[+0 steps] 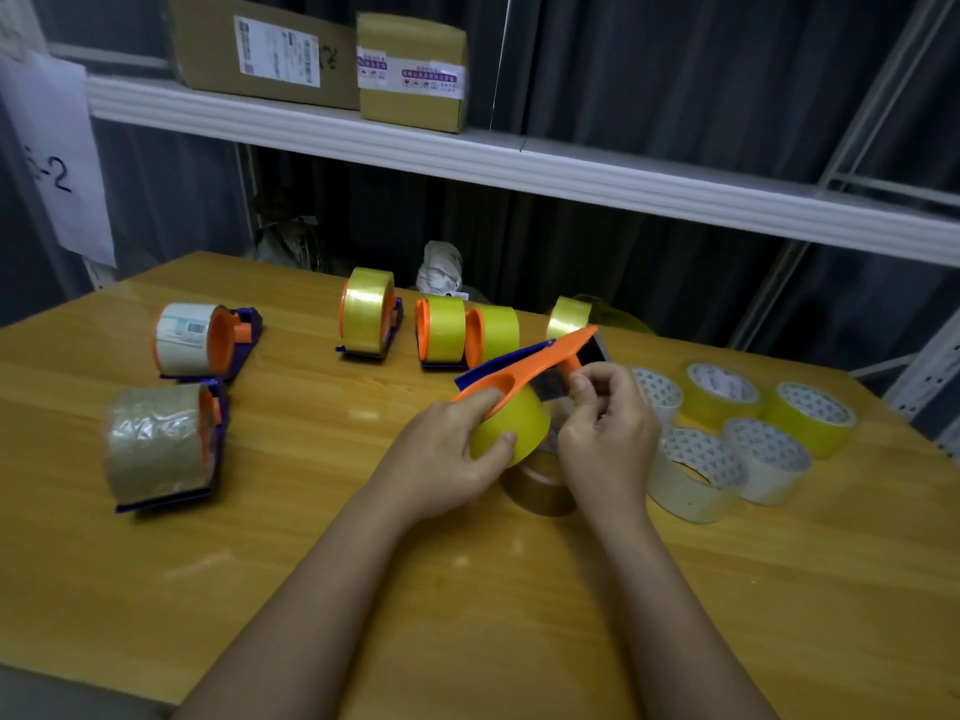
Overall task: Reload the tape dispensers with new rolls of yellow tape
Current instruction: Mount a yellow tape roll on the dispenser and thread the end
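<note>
While my left hand (451,449) wrapped around the yellow roll (511,426) seated in the dispenser (524,363), I kept the whole thing lifted over the desk's (311,537) middle, so both hands could work on it freely. My right hand (605,428) was curled at the dispenser's front, fingertips (584,384) pinching what I took to be the loose tape end, probably to thread it toward the cutter; the tape itself was too sheer to confirm. A brown roll (540,485) lay beneath my hands. Three loaded dispensers (369,319) stood along the far edge, likely finished. Two old-roll dispensers (166,444) waited near the left edge. Spare rolls (727,439) sat toward the right edge, within reach.
</note>
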The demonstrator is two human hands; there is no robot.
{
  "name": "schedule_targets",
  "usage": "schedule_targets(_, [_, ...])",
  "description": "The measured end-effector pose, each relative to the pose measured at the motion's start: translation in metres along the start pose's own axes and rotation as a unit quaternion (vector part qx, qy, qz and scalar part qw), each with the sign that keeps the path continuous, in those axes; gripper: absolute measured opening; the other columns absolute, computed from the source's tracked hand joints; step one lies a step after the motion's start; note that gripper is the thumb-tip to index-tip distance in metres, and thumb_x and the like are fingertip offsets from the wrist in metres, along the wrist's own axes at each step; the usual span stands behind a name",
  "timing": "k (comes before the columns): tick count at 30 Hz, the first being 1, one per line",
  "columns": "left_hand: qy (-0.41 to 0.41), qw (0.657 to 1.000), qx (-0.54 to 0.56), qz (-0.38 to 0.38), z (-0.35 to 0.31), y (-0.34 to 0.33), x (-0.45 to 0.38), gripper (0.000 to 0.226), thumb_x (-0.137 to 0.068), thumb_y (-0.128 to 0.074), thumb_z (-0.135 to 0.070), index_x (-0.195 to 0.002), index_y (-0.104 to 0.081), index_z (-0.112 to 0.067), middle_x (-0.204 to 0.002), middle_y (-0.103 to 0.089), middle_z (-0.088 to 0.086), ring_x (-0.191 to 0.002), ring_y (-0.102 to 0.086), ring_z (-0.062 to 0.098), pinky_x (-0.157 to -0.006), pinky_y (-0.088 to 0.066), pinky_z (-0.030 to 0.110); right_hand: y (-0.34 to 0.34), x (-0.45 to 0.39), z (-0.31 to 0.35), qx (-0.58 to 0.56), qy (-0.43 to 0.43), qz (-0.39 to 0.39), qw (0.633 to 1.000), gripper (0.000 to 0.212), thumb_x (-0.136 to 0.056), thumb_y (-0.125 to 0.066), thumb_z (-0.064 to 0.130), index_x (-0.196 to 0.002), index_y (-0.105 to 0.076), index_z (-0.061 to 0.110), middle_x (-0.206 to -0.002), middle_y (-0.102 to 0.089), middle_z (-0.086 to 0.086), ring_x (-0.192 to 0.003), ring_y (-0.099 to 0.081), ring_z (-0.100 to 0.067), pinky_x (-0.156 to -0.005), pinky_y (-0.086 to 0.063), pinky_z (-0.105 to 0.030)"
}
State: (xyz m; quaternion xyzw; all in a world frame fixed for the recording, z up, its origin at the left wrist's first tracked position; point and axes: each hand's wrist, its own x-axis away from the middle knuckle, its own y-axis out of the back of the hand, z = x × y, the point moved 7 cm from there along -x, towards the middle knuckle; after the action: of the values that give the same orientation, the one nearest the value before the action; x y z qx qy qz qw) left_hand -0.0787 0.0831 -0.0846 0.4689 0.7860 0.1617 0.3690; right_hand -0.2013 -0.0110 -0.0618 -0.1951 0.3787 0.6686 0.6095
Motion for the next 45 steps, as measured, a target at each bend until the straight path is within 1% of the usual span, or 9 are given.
schedule_targets(6, [0.052, 0.996, 0.064, -0.019, 0.007, 0.002, -0.006, 0.036, -0.084, -0.055, -0.061, -0.102, -0.06, -0.03, -0.077, -0.067, 0.002, -0.059, -0.066, 0.018, -0.053, -0.054, 0.046, -0.007, -0.004, 0.002, -0.011, -0.005, 0.037, 0.999, 0.01, -0.094, -0.056, 0.006, -0.089, -0.059, 0.014, -0.083, -0.055, 0.007, -0.075, -0.051, -0.004, -0.062, -0.039, -0.015])
schedule_targets(12, [0.034, 0.999, 0.008, 0.002, 0.005, 0.007, -0.004, 0.022, -0.09, -0.059, -0.044, -0.094, -0.058, -0.022, -0.074, -0.064, 0.003, -0.056, -0.063, 0.016, -0.056, -0.053, 0.046, 0.002, -0.009, -0.005, -0.052, -0.069, 0.026, 0.996, 0.009, -0.095, -0.055, 0.011, -0.091, -0.06, 0.015, -0.081, -0.059, 0.003, -0.07, -0.054, -0.01, -0.058, -0.045, -0.02])
schedule_targets(19, [0.023, 0.999, -0.042, 0.014, 0.006, 0.004, -0.003, 0.02, -0.092, -0.056, -0.038, -0.097, -0.053, -0.019, -0.076, -0.061, 0.004, -0.059, -0.06, 0.017, -0.056, -0.048, 0.048, 0.012, -0.01, -0.008, -0.056, -0.082, 0.017, 0.995, 0.008, -0.096, -0.054, 0.012, -0.092, -0.058, 0.018, -0.08, -0.057, 0.012, -0.068, -0.054, 0.004, -0.056, -0.044, -0.013])
schedule_targets(22, [0.035, 0.999, -0.028, -0.002, 0.002, 0.004, -0.004, 0.041, -0.088, -0.05, -0.059, -0.106, -0.055, -0.023, -0.075, -0.063, 0.0, -0.058, -0.061, 0.012, -0.055, -0.052, 0.037, 0.012, -0.012, -0.01, -0.061, -0.087, 0.02, 0.994, 0.008, -0.096, -0.054, 0.013, -0.093, -0.058, 0.018, -0.08, -0.057, 0.01, -0.066, -0.054, 0.005, -0.054, -0.042, -0.01])
schedule_targets(25, [0.043, 0.997, -0.059, -0.023, 0.003, 0.006, -0.007, 0.038, -0.088, -0.049, -0.056, -0.109, -0.057, -0.026, -0.073, -0.064, -0.001, -0.056, -0.057, 0.009, -0.052, -0.048, 0.026, 0.009, -0.011, -0.009, -0.058, -0.083, 0.035, 0.994, 0.007, -0.096, -0.054, 0.012, -0.094, -0.058, 0.017, -0.086, -0.058, 0.005, -0.071, -0.054, -0.001, -0.056, -0.044, -0.01])
schedule_targets(31, [0.037, 0.995, -0.093, 0.004, 0.008, 0.005, -0.004, 0.027, -0.091, -0.055, -0.04, -0.109, -0.054, -0.02, -0.076, -0.064, 0.005, -0.06, -0.06, 0.017, -0.058, -0.049, 0.045, 0.021, -0.017, -0.01, -0.063, -0.079, 0.009, 0.995, 0.01, -0.095, -0.054, 0.008, -0.09, -0.057, 0.016, -0.081, -0.055, 0.012, -0.069, -0.052, 0.008, -0.057, -0.04, -0.008])
schedule_targets(34, [0.043, 0.997, -0.06, -0.012, 0.012, 0.007, -0.004, 0.032, -0.089, -0.056, -0.043, -0.113, -0.056, -0.022, -0.078, -0.065, 0.003, -0.064, -0.064, 0.017, -0.06, -0.051, 0.046, 0.021, -0.017, -0.007, -0.049, -0.052, 0.016, 0.997, 0.012, -0.095, -0.054, 0.008, -0.089, -0.056, 0.018, -0.082, -0.054, 0.01, -0.073, -0.051, 0.004, -0.059, -0.04, -0.009])
schedule_targets(38, [0.079, 0.994, -0.067, -0.041, 0.018, 0.014, -0.006, 0.051, -0.076, -0.048, -0.069, -0.112, -0.058, -0.034, -0.078, -0.067, -0.004, -0.065, -0.063, 0.005, -0.06, -0.053, 0.03, 0.015, -0.019, -0.009, -0.025, -0.035, 0.024, 0.999, 0.011, -0.094, -0.056, 0.01, -0.088, -0.057, 0.019, -0.087, -0.057, 0.001, -0.079, -0.051, -0.007, -0.062, -0.039, -0.008])
schedule_targets(45, [0.087, 0.99, -0.052, -0.102, 0.027, 0.025, -0.01, 0.026, -0.089, -0.057, -0.048, -0.095, -0.063, -0.024, -0.075, -0.064, -0.001, -0.068, -0.06, 0.015, -0.063, -0.051, 0.046, -0.006, -0.037, -0.008, -0.007, 0.019, 0.113, 0.993, 0.012, -0.093, -0.056, 0.009, -0.088, -0.056, 0.02, -0.085, -0.056, 0.006, -0.085, -0.053, -0.016, -0.07, -0.044, -0.027])
